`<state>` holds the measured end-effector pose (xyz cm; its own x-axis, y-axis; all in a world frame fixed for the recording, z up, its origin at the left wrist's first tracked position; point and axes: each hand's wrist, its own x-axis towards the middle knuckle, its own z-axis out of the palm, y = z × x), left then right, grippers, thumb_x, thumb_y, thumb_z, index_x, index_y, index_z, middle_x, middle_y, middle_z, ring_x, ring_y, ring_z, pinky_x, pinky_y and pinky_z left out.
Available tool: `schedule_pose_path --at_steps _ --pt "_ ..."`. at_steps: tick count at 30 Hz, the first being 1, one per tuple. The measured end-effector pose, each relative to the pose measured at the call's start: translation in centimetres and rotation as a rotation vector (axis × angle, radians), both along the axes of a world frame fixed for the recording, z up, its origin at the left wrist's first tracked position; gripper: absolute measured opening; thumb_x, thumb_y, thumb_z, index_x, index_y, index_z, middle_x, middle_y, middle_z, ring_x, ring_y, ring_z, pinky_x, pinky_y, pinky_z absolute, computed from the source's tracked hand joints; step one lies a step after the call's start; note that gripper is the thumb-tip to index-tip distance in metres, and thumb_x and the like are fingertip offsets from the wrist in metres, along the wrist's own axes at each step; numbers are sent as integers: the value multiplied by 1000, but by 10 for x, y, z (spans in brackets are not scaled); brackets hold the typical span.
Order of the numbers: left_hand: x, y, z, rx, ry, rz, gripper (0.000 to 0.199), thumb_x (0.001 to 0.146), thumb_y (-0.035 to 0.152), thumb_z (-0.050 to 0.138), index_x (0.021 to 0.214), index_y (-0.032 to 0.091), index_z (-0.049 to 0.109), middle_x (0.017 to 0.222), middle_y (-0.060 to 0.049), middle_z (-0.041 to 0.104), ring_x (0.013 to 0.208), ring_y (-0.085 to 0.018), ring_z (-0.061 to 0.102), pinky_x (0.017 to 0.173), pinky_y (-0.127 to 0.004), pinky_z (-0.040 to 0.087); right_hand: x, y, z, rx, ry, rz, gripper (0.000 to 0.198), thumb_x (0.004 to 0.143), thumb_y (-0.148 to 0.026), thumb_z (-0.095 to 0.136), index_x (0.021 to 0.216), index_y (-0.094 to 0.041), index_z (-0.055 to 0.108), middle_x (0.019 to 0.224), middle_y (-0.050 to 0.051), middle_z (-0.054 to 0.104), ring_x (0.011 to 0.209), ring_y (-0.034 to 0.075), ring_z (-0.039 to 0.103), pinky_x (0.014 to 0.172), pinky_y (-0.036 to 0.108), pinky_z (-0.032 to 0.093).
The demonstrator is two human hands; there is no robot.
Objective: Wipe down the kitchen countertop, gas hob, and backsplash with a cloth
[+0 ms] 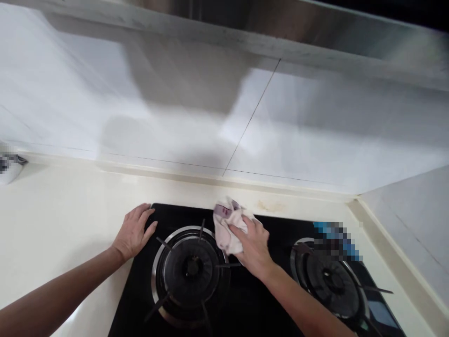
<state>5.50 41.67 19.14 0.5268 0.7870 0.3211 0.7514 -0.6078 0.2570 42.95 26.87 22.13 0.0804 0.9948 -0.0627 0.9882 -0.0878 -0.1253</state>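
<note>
My right hand [253, 243] grips a crumpled pale pink cloth [224, 229] with a purple patch. It presses the cloth on the back part of the black gas hob [259, 304], between the two burners and partly over the left burner's rim. My left hand [136, 230] rests at the hob's back left corner, fingers spread, with nothing in it. The left burner [191, 276] lies between my two arms. To the right of my right forearm is the right burner [331, 281].
A pale countertop [63, 224] surrounds the hob, with a yellowish stain [270, 206] behind it. Tiled wall [298, 117] rises at the back under a metal range hood [245, 21]. A blurred blue item [336, 238] lies at the hob's back right; a white object [10, 168] stands far left.
</note>
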Motion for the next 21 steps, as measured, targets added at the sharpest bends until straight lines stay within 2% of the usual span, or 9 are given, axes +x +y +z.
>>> schedule_pose_path --at_steps 3,6,9,11,13,15,18,19,21 --pt "0 0 1 -1 12 -3 43 99 46 41 126 17 55 136 -16 57 132 -32 49 108 -52 42 -14 66 0 85 118 31 56 83 -57 63 135 -36 61 148 10 40 128 40 32 101 53 32" --pt "0 0 3 -7 -3 -2 41 98 44 42 126 17 56 135 -16 57 131 -32 50 107 -52 43 -27 124 0 170 249 -4 56 80 -52 67 131 -28 64 145 12 44 127 37 36 103 51 33" --pt "0 -1 3 -10 -26 1 40 98 43 43 126 19 57 134 -15 58 130 -31 51 108 -52 44 -30 150 6 212 519 -104 56 78 -46 66 128 -21 62 138 13 53 125 34 43 103 48 38" --pt "-1 -1 2 -6 -29 3 39 98 43 43 126 19 57 134 -15 59 130 -31 52 108 -52 44 -19 145 14 238 799 -209 56 83 -48 56 131 -18 57 130 13 59 119 30 52 100 44 44" --pt "-1 -1 1 0 -30 5 39 98 42 44 126 19 57 134 -15 59 130 -31 52 108 -52 44 7 129 24 276 1026 -303 57 89 -51 41 133 -16 52 126 13 62 115 27 58 97 40 49" --pt "-1 -1 0 2 -37 5 39 98 43 45 126 19 58 134 -15 59 130 -31 52 108 -52 44 46 107 34 279 1111 -350 60 92 -52 32 139 -17 45 130 12 61 116 26 59 97 39 50" --pt "-1 -1 -2 1 -51 8 40 98 45 45 126 19 58 135 -15 59 129 -31 52 107 -53 45 114 73 41 152 967 -450 74 89 -48 42 154 -20 21 139 14 54 118 27 59 97 42 51" --pt "-1 -1 -2 2 -54 8 40 98 45 45 125 19 58 135 -15 59 129 -31 53 106 -53 45 134 63 41 156 830 -527 82 86 -46 48 156 -19 15 143 17 50 121 29 57 99 44 49" --pt "-1 -1 -2 2 -57 7 40 98 45 45 125 19 58 135 -15 59 129 -31 53 106 -53 46 164 46 38 232 529 -614 89 82 -43 53 156 -14 15 145 22 42 126 33 52 104 46 45"
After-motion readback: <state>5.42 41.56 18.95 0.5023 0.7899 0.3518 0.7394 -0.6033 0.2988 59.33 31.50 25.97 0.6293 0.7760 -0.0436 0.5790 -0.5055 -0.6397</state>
